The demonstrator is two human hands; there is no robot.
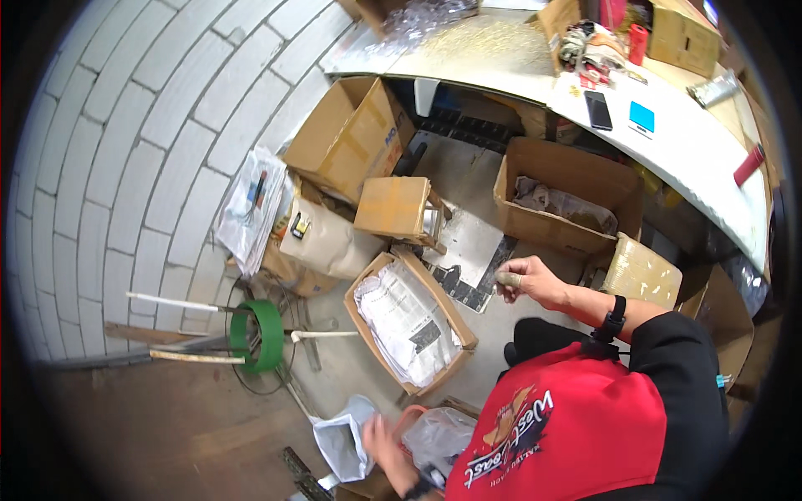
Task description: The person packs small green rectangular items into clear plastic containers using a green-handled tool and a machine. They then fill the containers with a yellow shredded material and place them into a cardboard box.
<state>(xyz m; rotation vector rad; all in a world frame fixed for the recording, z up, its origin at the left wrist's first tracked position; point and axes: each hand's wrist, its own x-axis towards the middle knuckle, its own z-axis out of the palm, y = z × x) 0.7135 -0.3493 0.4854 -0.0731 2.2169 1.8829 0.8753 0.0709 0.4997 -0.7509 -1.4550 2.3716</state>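
We hold a small greenish-grey piece pinched in the closed fingers of our right hand, above the floor beside the paper-lined box. Our left hand is blurred at the plastic bags — we cannot tell its grip. Judged step: packing — the piece next needs steady lowering into the box.
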